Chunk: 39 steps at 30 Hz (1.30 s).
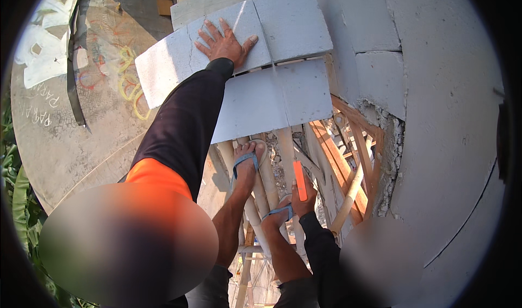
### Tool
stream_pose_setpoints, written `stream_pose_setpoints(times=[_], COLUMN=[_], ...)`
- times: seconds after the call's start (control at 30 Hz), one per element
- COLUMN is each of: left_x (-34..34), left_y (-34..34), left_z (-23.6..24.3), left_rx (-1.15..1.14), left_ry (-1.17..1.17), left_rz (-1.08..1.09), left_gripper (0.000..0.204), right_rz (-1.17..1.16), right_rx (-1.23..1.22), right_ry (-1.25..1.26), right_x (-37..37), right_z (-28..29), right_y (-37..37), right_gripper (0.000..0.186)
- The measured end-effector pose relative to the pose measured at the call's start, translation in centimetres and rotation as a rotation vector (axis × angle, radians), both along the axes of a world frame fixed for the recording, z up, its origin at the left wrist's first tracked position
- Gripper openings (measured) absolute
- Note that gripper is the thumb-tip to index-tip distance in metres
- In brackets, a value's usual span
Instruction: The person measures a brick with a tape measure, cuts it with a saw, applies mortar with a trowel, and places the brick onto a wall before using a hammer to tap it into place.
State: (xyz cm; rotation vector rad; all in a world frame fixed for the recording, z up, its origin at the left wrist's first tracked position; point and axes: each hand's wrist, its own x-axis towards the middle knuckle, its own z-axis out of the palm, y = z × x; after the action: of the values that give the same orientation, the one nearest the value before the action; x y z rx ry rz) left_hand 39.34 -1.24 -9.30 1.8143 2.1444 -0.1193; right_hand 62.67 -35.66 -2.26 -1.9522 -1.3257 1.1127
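Observation:
My left hand (pixel 223 44) lies with fingers spread on a pale grey lightweight block (pixel 174 69), which has a thin crack running beside the fingers. An adjoining block (pixel 291 25) is at its right, and another (pixel 272 101) sits just below, toward me. My right hand (pixel 303 196) is closed on an orange tool (pixel 299 180), held low beside my right foot; what the tool is I cannot tell exactly.
My sandalled feet (pixel 244 169) rest on bamboo poles (pixel 258 199) with gaps between them. Wooden boards (pixel 340 161) frame an opening at right, beside a grey block wall (pixel 440 117) with rough mortar. A painted concrete surface (pixel 98 145) is at left, plants (pixel 19 204) beyond its edge.

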Motion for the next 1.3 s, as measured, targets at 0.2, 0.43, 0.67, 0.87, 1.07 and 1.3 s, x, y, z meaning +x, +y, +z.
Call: stream_pose_setpoints(times=[0.2,0.43,0.67,0.87,1.07,1.3], left_x=[0.3,0.1,0.1,0.4,0.4,0.6], left_y=[-0.3,-0.1,-0.6,-0.1,-0.1,-0.4], left_z=[0.3,0.1,0.1,0.3,0.4,0.6], left_rx=[0.075,0.009,0.023,0.052,0.015,0.03], left_ry=[0.01,0.037,0.011,0.041,0.029,0.018], left_rz=[-0.003,-0.007,0.003,-0.008,0.003,0.006], left_gripper=[0.114,0.115,0.115,0.115,0.113,0.114], right_rz=[-0.019,0.063,0.016,-0.022,0.027,-0.007], right_rx=[-0.063,0.107,-0.088,-0.146,-0.182,-0.116], right_ry=[0.129,-0.026,0.086,0.142,-0.025,0.132], right_x=[0.6,0.9,0.2,-0.2,0.0,-0.4], right_z=[-2.5,-0.3,-4.0,-4.8,-1.9,-1.3], right_y=[-1.1,-1.2,0.8,-1.1,0.8,4.1], right_gripper=[0.054,0.059,0.057,0.06,0.052,0.051])
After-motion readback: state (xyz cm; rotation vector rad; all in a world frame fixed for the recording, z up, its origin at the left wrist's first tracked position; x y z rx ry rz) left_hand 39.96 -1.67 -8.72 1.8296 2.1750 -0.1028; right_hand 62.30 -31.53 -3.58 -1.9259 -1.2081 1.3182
